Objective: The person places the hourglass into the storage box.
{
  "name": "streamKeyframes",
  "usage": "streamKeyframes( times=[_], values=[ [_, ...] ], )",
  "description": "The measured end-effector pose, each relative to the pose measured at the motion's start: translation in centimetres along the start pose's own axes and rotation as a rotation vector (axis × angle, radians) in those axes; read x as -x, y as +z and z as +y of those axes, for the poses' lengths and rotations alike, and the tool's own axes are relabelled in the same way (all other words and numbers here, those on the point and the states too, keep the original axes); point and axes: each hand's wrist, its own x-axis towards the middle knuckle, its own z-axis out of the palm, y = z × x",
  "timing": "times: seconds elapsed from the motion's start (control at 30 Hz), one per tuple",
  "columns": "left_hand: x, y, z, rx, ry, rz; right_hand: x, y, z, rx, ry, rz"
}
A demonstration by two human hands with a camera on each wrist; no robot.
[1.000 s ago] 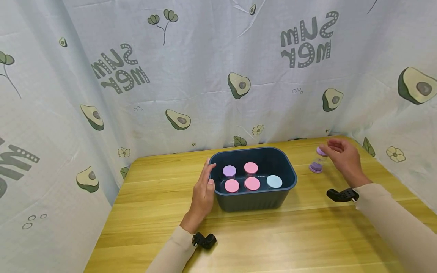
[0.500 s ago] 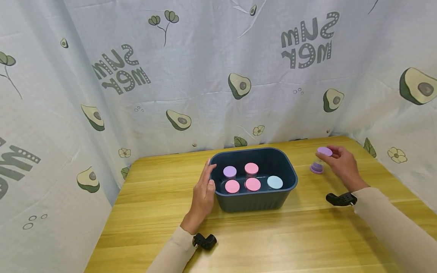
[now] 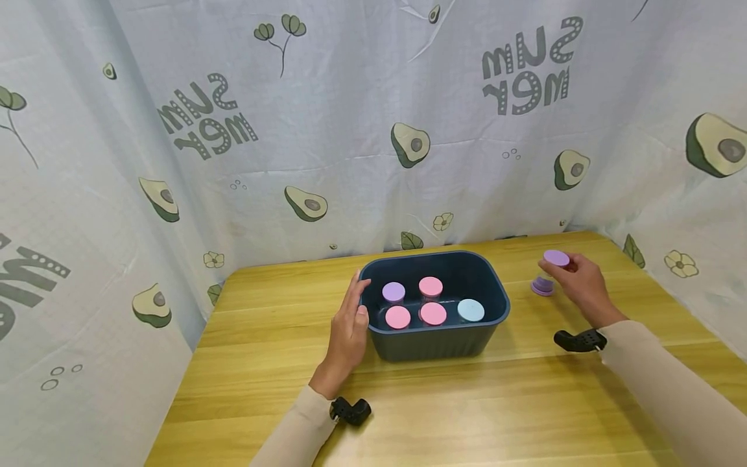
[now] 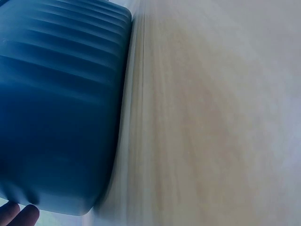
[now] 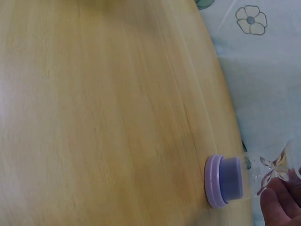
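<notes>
At the right of the head view, my right hand (image 3: 580, 288) pinches a purple-capped sand timer (image 3: 556, 258) by its upper part. The timer stands upright on the table. In the right wrist view its purple base (image 5: 215, 181), purple sand and clear waisted glass show beside my fingertips (image 5: 273, 207). My left hand (image 3: 348, 331) rests with extended fingers against the left side of a dark blue bin (image 3: 432, 347). Inside the bin stand several more sand timers: a purple one (image 3: 393, 291), pink ones including a front one (image 3: 398, 317), and a light blue one (image 3: 470, 310).
The bin sits mid-table on a wooden tabletop (image 3: 262, 350). A curtain with avocado prints (image 3: 350, 130) hangs behind and at both sides of the table. The held timer is near the table's right back edge.
My right hand has come down and slightly left around the purple sand timer's upper part and taken hold of it. The left hand and bin have stayed in place.
</notes>
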Motion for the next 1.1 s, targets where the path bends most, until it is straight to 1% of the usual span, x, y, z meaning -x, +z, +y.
streamKeyframes(
  times=[0.37, 0.6, 0.77, 0.93, 1.1],
  values=[
    [0.0, 0.1, 0.0, -0.015, -0.02, -0.007, 0.2, -0.1, -0.4, -0.028, 0.018, -0.004],
    [0.1, 0.1, 0.0, -0.018, -0.019, -0.008, 0.4, -0.4, -0.9, -0.029, 0.004, 0.003],
    [0.0, 0.0, -0.1, -0.017, -0.012, 0.0, 0.5, -0.5, -1.7, -0.037, -0.004, 0.012],
    [0.0, -0.1, 0.0, -0.01, -0.003, 0.006, 0.8, -0.4, -2.6, -0.046, -0.007, 0.0],
    [0.1, 0.0, 0.1, -0.009, -0.002, 0.004, 1.2, -0.4, -3.4, -0.046, -0.028, -0.002]
  ],
)
